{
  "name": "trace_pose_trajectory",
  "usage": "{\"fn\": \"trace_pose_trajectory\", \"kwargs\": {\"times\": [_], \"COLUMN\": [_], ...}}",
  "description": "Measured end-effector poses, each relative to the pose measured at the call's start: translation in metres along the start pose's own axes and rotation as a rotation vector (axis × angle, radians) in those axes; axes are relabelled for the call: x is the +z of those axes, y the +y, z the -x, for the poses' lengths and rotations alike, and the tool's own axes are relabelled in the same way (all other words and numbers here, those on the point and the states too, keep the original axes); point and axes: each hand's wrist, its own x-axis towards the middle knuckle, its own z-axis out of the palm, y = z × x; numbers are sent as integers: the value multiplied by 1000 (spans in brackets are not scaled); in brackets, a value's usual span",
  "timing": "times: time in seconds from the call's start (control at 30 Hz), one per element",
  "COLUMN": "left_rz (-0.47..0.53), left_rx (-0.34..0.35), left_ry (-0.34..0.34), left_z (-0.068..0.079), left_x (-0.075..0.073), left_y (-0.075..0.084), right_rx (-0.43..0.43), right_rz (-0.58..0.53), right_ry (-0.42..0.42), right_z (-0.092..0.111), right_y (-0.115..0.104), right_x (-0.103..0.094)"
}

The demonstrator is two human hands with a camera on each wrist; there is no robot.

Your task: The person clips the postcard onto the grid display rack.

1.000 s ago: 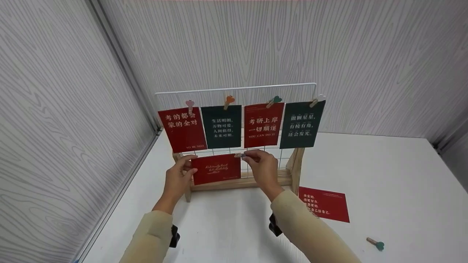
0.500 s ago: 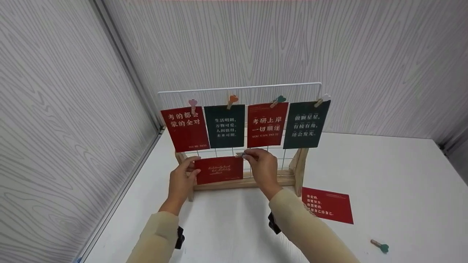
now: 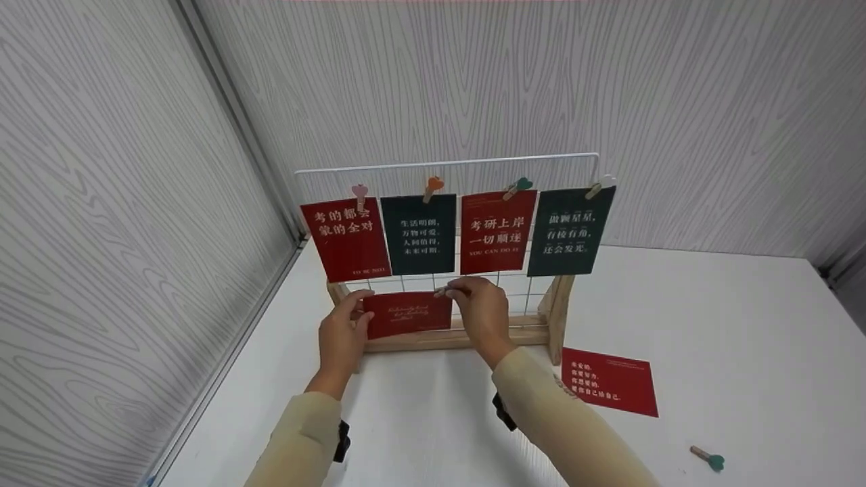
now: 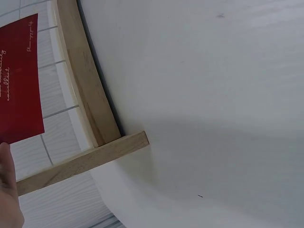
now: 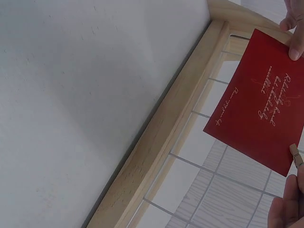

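A red card (image 3: 406, 314) with white script stands sideways against the lower part of a white wire grid rack (image 3: 446, 162). My left hand (image 3: 344, 336) pinches its left edge between thumb and fingers. At the card's upper right corner my right hand (image 3: 482, 310) pinches a small wooden clothespin (image 5: 295, 154), whose tip overlaps the card's edge in the right wrist view. Above hang a red card (image 3: 346, 247), a green card (image 3: 418, 237), another red card (image 3: 497, 233) and another green card (image 3: 570, 233), each under a heart-topped clip.
The rack stands on a wooden base (image 3: 406, 343) on a white table (image 3: 446, 419). Right of it lies a loose red card (image 3: 609, 382), partly behind the right sleeve. A clothespin with a green heart (image 3: 709, 458) lies nearer the front right. Patterned grey-white walls (image 3: 433, 81) enclose the back and left.
The whole scene has shifted slightly right in the head view. Both hands still hold the card and clothespin, and the card's lower edge looks tipped a little farther back toward the grid.
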Motion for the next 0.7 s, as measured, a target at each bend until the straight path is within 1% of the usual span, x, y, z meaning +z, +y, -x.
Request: {"fn": "trace_pose_trajectory", "kwargs": {"times": [0.2, 0.47, 0.7], "left_rz": [-8, -27, -51], "left_rx": [-19, -21, -46], "left_ry": [4, 4, 13], "left_z": [2, 2, 1], "left_x": [1, 1, 1], "left_y": [0, 0, 0], "right_rx": [-18, -54, -47], "right_rz": [9, 38, 38], "right_ry": [-23, -13, -41], "right_z": [1, -1, -3], "right_y": [-2, 0, 1], "right_x": [2, 5, 7]}}
